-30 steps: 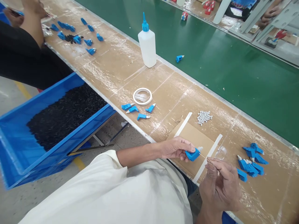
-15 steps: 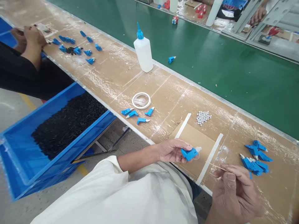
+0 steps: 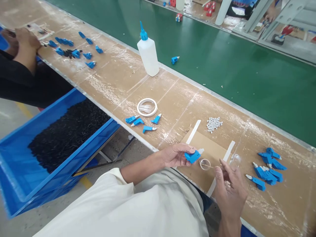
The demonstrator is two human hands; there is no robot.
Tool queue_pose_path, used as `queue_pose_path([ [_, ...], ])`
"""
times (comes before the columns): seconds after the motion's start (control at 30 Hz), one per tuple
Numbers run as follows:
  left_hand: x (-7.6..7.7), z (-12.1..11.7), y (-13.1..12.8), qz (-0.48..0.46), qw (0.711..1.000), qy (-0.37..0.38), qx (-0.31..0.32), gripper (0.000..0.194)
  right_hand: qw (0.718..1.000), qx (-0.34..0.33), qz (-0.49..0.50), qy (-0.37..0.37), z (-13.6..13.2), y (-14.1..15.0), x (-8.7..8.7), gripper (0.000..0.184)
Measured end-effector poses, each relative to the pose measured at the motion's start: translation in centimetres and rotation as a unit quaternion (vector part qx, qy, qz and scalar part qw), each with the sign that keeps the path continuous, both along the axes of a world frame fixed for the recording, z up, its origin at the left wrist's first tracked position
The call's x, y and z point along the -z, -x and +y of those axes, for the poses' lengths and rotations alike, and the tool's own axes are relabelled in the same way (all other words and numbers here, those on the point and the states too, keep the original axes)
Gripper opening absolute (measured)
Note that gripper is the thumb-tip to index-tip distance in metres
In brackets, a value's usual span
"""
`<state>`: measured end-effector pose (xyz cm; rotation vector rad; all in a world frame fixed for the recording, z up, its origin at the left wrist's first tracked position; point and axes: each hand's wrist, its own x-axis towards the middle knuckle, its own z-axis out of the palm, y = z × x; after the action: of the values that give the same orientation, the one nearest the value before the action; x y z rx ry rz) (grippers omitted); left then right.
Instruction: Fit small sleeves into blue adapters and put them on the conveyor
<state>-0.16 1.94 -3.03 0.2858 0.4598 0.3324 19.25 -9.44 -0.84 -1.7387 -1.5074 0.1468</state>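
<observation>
My left hand (image 3: 175, 155) is closed around a blue plastic part (image 3: 192, 157) whose pale tip points right. Between the thumb and fingers of my right hand (image 3: 230, 187) is a thin wooden stick (image 3: 210, 166). The stick's far end reaches into a small round clear cup (image 3: 200, 165), just right of the blue part. Under both lies a cardboard sheet (image 3: 215, 148) with strips of white tape at its sides. Right of my right hand, several more blue parts (image 3: 270, 174) with pale tips lie in a loose pile.
Small grey pieces (image 3: 214, 124) lie beyond the cardboard. To the left are a tape roll (image 3: 138, 111), several blue parts (image 3: 149, 128) and a squeeze bottle (image 3: 149, 57). A green belt (image 3: 197, 49) runs behind. A blue bin (image 3: 14, 141) holds black pieces; a co-worker's hands (image 3: 27, 42) are upper left.
My right hand has moved left, bringing the stick's end into the cup. My left hand and the blue part have shifted slightly left, uncovering the cup. The whole view has shifted a little.
</observation>
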Motion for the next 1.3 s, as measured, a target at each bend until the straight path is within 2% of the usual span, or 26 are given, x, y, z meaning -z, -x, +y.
queue_pose_path([
  [0.13,0.7,0.3,0.1,0.013,1.0,-0.005,-0.028,0.032,0.999,0.027,-0.008,0.027,3.2,-2.5,-0.5,0.023],
  [0.27,1.2,0.8,0.0,0.009,0.999,-0.013,-0.031,0.035,0.992,-0.02,-0.031,0.124,8.7,-4.9,0.0,0.032],
  [0.33,1.3,1.0,-0.1,0.0,1.0,-0.017,-0.026,0.033,0.986,-0.041,-0.037,0.154,10.8,-5.2,0.4,0.033],
  [0.43,1.2,1.2,-0.1,-0.011,1.0,-0.023,-0.013,0.032,0.981,-0.058,-0.041,0.182,12.3,-4.7,0.7,0.033],
  [0.73,1.2,1.3,-0.1,0.007,1.0,-0.024,0.012,0.036,0.953,-0.02,-0.046,0.3,14.2,-3.1,0.3,0.021],
  [0.9,1.6,1.2,-0.1,0.005,1.0,-0.023,0.014,0.035,0.942,-0.002,-0.039,0.333,15.1,-2.8,-0.3,0.016],
  [1.07,1.5,1.3,-0.2,-0.001,1.0,-0.021,0.007,0.035,0.94,-0.017,0.055,0.336,14.8,-3.8,-0.9,0.016],
  [1.17,1.1,1.3,-0.3,0.007,1.0,-0.018,0.006,0.037,0.926,-0.04,0.162,0.338,13.4,-4.6,-1.5,0.031],
  [1.23,0.8,1.3,-0.5,0.009,1.0,-0.015,-0.001,0.038,0.917,-0.052,0.222,0.327,12.0,-4.8,-2.0,0.047],
  [1.3,0.2,1.2,-0.7,0.004,1.0,-0.02,-0.005,0.038,0.905,-0.062,0.282,0.312,10.3,-4.5,-2.8,0.055],
])
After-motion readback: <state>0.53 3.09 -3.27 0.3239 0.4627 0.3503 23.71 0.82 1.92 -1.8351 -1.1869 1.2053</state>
